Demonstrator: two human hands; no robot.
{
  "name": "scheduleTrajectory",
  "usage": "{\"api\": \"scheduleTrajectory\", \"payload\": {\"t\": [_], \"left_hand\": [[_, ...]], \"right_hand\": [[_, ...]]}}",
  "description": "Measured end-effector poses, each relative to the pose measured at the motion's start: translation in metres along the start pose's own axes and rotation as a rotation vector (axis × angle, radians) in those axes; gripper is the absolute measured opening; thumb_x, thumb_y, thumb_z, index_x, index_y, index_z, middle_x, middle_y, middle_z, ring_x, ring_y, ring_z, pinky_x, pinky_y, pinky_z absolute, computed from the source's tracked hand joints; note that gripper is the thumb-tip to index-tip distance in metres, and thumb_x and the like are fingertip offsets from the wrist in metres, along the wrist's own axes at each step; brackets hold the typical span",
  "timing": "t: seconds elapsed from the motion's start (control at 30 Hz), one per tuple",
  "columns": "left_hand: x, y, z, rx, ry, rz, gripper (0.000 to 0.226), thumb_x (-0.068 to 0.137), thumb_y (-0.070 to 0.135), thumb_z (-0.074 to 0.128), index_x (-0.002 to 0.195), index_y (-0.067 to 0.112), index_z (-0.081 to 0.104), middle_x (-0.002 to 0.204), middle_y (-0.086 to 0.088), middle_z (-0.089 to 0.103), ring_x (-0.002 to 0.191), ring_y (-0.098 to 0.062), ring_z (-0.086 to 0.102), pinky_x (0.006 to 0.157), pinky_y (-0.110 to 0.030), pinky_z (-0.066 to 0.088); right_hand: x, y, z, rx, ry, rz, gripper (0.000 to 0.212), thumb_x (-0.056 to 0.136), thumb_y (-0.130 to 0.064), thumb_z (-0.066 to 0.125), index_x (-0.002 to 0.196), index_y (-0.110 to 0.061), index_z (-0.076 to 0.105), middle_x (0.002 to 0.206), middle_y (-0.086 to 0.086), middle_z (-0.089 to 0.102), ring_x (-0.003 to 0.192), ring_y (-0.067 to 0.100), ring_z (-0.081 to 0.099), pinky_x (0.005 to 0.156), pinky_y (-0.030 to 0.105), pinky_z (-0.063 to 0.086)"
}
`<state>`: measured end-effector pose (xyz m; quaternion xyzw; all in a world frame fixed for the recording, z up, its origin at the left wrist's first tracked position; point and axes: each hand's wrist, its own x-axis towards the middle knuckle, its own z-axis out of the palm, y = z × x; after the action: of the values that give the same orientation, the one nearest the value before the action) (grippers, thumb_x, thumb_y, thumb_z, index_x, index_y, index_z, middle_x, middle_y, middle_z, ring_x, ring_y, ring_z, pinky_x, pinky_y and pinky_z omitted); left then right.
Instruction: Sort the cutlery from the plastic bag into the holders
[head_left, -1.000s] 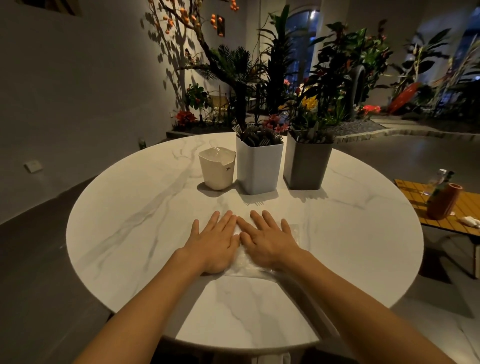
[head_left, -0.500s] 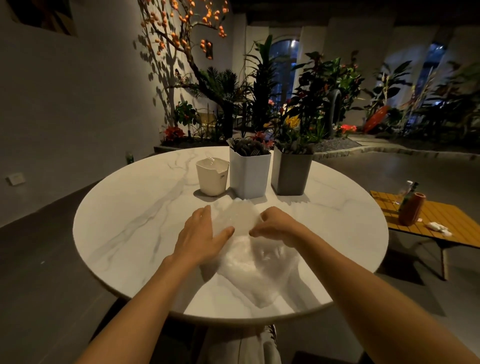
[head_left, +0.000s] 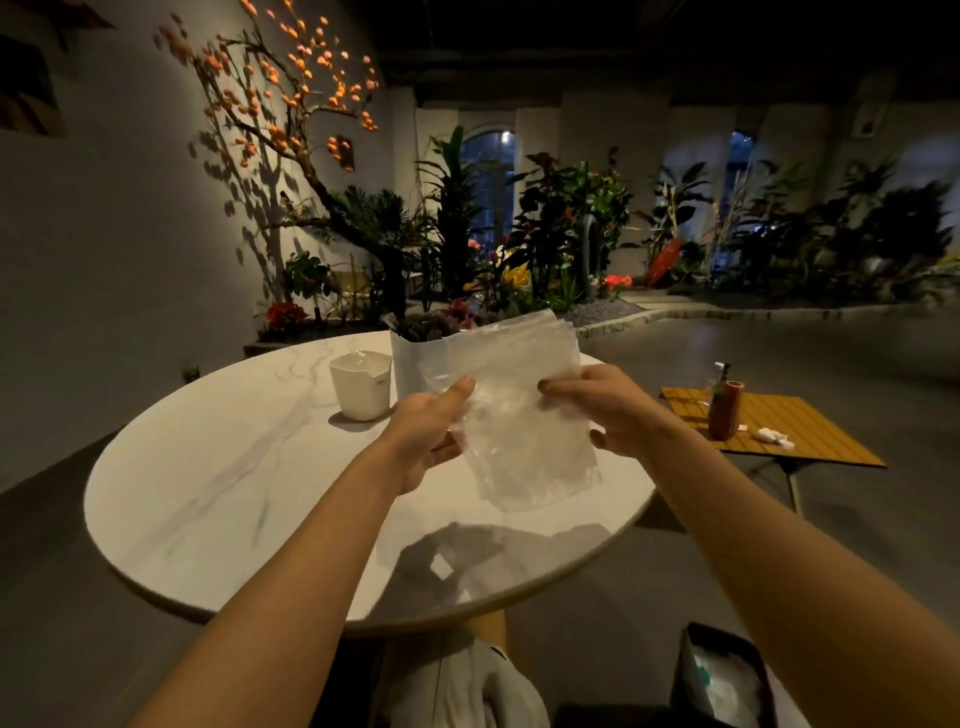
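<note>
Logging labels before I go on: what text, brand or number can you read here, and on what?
None can be read.
Small white cup: a faint mark on its wall, too small and blurred.
Plastic bag: no print visible.
Bottle on the side table: label too blurred.

The table (head_left: 208, 483) was white marble with grey veins. The plastic bag (head_left: 519, 415) was clear and crinkled. A cream cup (head_left: 360, 387) stood by a white holder (head_left: 408, 366). The low slatted table (head_left: 789, 431) was yellow, the bottle (head_left: 725, 410) on it reddish-brown.
</note>
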<state>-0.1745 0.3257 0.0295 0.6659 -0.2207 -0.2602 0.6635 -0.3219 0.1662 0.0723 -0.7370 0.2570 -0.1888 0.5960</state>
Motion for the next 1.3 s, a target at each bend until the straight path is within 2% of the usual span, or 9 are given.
{"api": "scheduleTrajectory", "payload": {"t": [0.2, 0.3, 0.43, 0.53, 0.63, 0.83, 1.0, 1.2, 1.3], "left_hand": [[0.035, 0.014, 0.095, 0.098, -0.097, 0.101, 0.015, 0.104, 0.028, 0.058, 0.107, 0.015, 0.064, 0.089, -0.006, 0.066, 0.077, -0.019, 0.059, 0.063, -0.028, 0.049], [0.062, 0.009, 0.161, 0.114, -0.166, 0.095, 0.015, 0.106, 0.026, 0.054, 0.114, 0.017, 0.063, 0.092, -0.002, 0.066, 0.073, -0.014, 0.061, 0.051, -0.022, 0.051], [0.092, -0.019, 0.243, 0.145, -0.309, 0.029, 0.016, 0.106, 0.03, 0.049, 0.109, 0.019, 0.059, 0.106, -0.008, 0.068, 0.084, -0.019, 0.062, 0.071, -0.039, 0.06], [0.109, -0.05, 0.293, 0.118, -0.399, -0.06, 0.018, 0.101, 0.03, 0.05, 0.107, 0.016, 0.06, 0.098, -0.012, 0.07, 0.075, -0.019, 0.063, 0.059, -0.029, 0.051], [0.123, -0.092, 0.338, 0.165, -0.475, -0.181, 0.017, 0.095, 0.026, 0.048, 0.097, 0.013, 0.058, 0.075, -0.008, 0.057, 0.054, -0.014, 0.048, 0.05, -0.026, 0.032], [0.155, -0.221, 0.403, 0.343, -0.377, -0.271, 0.014, 0.081, 0.02, 0.059, 0.081, 0.018, 0.045, 0.078, -0.007, 0.051, 0.068, -0.022, 0.043, 0.059, -0.032, 0.035], [0.177, -0.342, 0.42, 0.482, -0.23, -0.352, 0.01, 0.086, 0.016, 0.062, 0.081, 0.017, 0.053, 0.079, -0.001, 0.058, 0.065, -0.015, 0.048, 0.052, -0.028, 0.036], [0.193, -0.453, 0.419, 0.621, -0.174, -0.39, 0.005, 0.09, 0.014, 0.06, 0.094, 0.016, 0.057, 0.09, -0.002, 0.064, 0.072, -0.014, 0.055, 0.054, -0.025, 0.039], [0.195, -0.487, 0.421, 0.649, -0.17, -0.423, 0.011, 0.091, 0.014, 0.063, 0.098, 0.014, 0.054, 0.097, -0.004, 0.064, 0.079, -0.017, 0.057, 0.063, -0.028, 0.042]], "right_hand": [[-0.004, 0.02, -0.08, 0.054, 0.164, 0.012, 0.027, 0.09, -0.029, 0.073, 0.11, -0.011, 0.071, 0.11, 0.007, 0.074, 0.106, 0.025, 0.065, 0.091, 0.04, 0.05], [-0.005, 0.043, -0.136, 0.084, 0.248, 0.085, 0.024, 0.092, -0.02, 0.071, 0.114, -0.01, 0.068, 0.116, 0.009, 0.071, 0.103, 0.027, 0.069, 0.086, 0.042, 0.057], [-0.002, 0.089, -0.199, 0.038, 0.406, 0.252, 0.02, 0.094, -0.013, 0.068, 0.113, -0.006, 0.068, 0.112, 0.01, 0.069, 0.098, 0.027, 0.067, 0.08, 0.041, 0.058], [0.009, 0.128, -0.234, 0.006, 0.533, 0.32, 0.019, 0.094, -0.009, 0.065, 0.111, -0.003, 0.069, 0.103, 0.015, 0.066, 0.09, 0.027, 0.061, 0.091, 0.046, 0.054], [0.021, 0.179, -0.264, 0.015, 0.628, 0.39, 0.008, 0.092, -0.008, 0.065, 0.099, -0.005, 0.068, 0.092, 0.013, 0.062, 0.083, 0.024, 0.058, 0.078, 0.038, 0.053], [0.043, 0.308, -0.293, 0.004, 0.676, 0.562, 0.008, 0.093, -0.001, 0.059, 0.1, -0.002, 0.062, 0.087, 0.009, 0.061, 0.074, 0.018, 0.06, 0.048, 0.021, 0.048], [0.069, 0.434, -0.283, -0.029, 0.615, 0.719, 0.024, 0.09, -0.006, 0.059, 0.113, -0.001, 0.06, 0.109, 0.017, 0.065, 0.101, 0.034, 0.065, 0.088, 0.046, 0.058], [0.086, 0.551, -0.257, -0.054, 0.535, 0.794, 0.017, 0.093, -0.007, 0.058, 0.11, -0.011, 0.058, 0.101, 0.003, 0.061, 0.099, 0.024, 0.062, 0.077, 0.031, 0.051], [0.091, 0.585, -0.246, -0.047, 0.542, 0.875, 0.022, 0.091, -0.002, 0.057, 0.112, -0.011, 0.056, 0.101, 0.003, 0.061, 0.102, 0.026, 0.062, 0.082, 0.038, 0.056]]}}
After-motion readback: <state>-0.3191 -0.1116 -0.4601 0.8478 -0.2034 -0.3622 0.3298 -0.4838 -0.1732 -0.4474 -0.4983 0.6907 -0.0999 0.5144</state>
